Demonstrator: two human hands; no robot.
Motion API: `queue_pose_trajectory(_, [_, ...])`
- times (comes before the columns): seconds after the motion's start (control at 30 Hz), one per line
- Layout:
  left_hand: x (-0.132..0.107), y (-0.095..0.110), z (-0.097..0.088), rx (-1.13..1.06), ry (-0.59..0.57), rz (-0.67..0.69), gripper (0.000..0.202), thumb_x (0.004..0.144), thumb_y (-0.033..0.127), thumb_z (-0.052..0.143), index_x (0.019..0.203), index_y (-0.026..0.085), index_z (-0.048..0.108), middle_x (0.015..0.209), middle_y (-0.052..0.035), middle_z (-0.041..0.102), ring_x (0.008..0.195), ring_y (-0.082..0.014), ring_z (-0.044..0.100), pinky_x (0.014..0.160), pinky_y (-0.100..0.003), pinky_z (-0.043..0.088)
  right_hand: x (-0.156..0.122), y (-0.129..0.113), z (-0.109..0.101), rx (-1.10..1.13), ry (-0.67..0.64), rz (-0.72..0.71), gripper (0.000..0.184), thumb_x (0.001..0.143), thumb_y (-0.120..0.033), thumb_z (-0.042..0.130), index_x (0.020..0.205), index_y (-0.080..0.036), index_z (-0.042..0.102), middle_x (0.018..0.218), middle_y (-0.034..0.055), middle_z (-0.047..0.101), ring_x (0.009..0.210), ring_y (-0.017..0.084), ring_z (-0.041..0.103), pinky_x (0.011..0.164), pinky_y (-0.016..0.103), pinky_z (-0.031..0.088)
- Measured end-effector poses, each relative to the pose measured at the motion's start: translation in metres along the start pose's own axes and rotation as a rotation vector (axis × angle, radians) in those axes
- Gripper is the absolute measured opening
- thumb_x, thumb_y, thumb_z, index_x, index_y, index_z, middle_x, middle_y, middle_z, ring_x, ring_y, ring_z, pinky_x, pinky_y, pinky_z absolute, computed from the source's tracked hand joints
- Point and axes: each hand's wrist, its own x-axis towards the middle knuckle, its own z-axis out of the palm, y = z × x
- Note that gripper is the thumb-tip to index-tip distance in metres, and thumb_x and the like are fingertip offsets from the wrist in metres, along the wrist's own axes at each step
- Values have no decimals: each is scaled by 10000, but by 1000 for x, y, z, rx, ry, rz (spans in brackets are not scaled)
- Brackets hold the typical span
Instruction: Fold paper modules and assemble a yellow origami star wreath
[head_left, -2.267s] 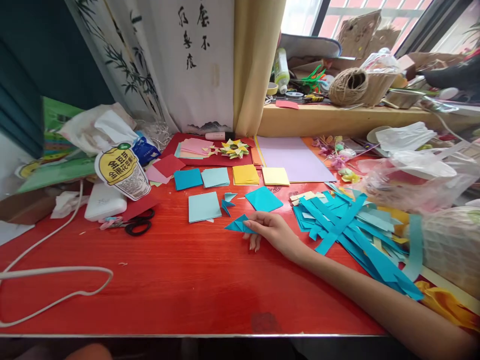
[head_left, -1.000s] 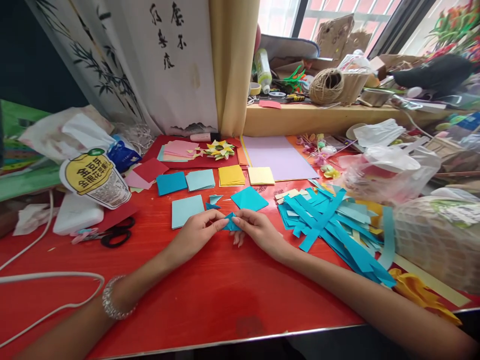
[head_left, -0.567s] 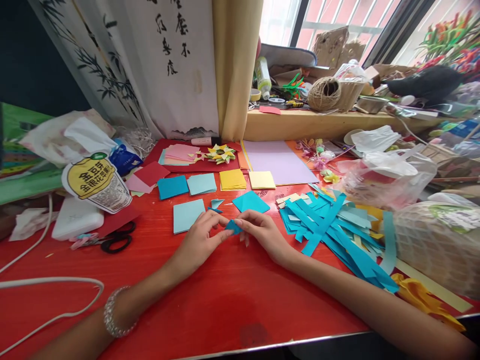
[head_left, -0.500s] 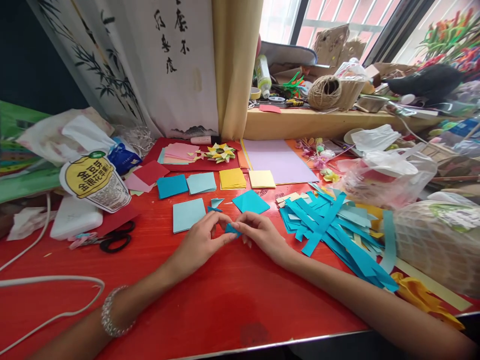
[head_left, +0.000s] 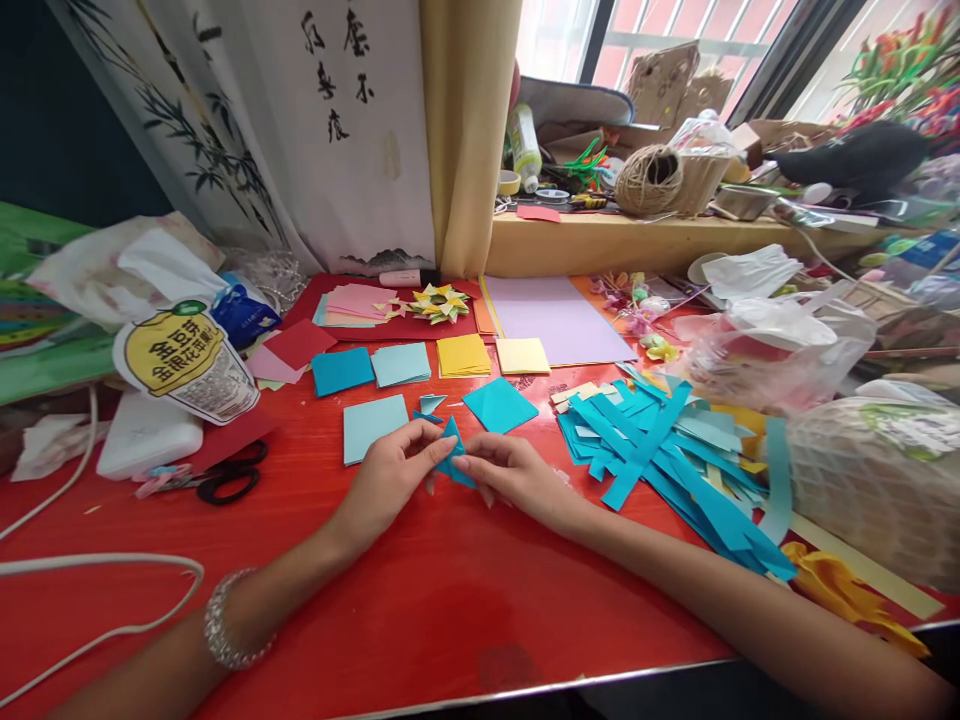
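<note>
A small folded piece of blue paper (head_left: 454, 462) with a pointed top is pinched between both hands above the red table. My left hand (head_left: 401, 462) grips its left side with thumb and fingers. On the right side, the thumb and fingers of my right hand (head_left: 510, 470) press it. Just behind the hands lie a blue paper square (head_left: 500, 404), turned like a diamond, and a stack of pale blue squares (head_left: 373, 426), partly covered by the left hand. A small folded pale blue piece (head_left: 431, 403) lies between them.
Blue paper strips (head_left: 645, 440) are heaped at the right. Black-handled scissors (head_left: 229, 474) lie at the left near a white cable (head_left: 150, 560). Stacks of yellow squares (head_left: 463, 356) and a folded paper ring (head_left: 440, 303) are farther back. Plastic bags (head_left: 780, 330) crowd the far right.
The folded blue paper has been turned so its point now stands up between the hands, showing more of it. Both hands have shifted slightly, the fingers taking a new pinch.
</note>
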Motion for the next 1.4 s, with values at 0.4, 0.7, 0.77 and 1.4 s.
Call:
queue_pose_trajectory(0.4, [-3, -8, -3, 422, 95, 409, 360, 844, 376, 504, 1172, 231, 471, 1214, -82, 515, 1118, -213, 475, 898, -373, 428, -6, -4, 1, -18, 23, 60, 353, 832, -412, 507, 626, -144, 608, 355, -60, 381, 345, 54, 337, 381, 217, 198])
queue_pose_trajectory(0.7, [0, -16, -13, 588, -2, 620, 251, 881, 285, 459, 1092, 220, 578, 1101, -46, 648, 1078, -191, 559, 943, -371, 424, -5, -2, 0, -11, 14, -4, 329, 841, -424, 493, 820, -153, 676, 420, -45, 451, 405, 60, 382, 420, 207, 270])
queue_pose_trajectory(0.77, [-2, -12, -12, 448, 51, 418, 231, 863, 338, 481, 1040, 228, 580, 1061, -38, 658, 1008, -194, 593, 860, -333, 461, -4, -2, 1, 27, 79, 12, 316, 833, -435, 501, 936, -172, 641, 494, -36, 518, 422, 64, 419, 414, 197, 297])
queue_pose_trajectory(1.4, [-2, -4, -3, 95, 10, 66, 207, 788, 379, 560, 751, 187, 627, 756, 5, 640, 750, -152, 553, 704, -239, 409, -4, 2, 2, 40, -58, 12, 355, 839, -455, 482, 707, -137, 571, 571, -1, 560, 454, 83, 524, 463, 206, 398])
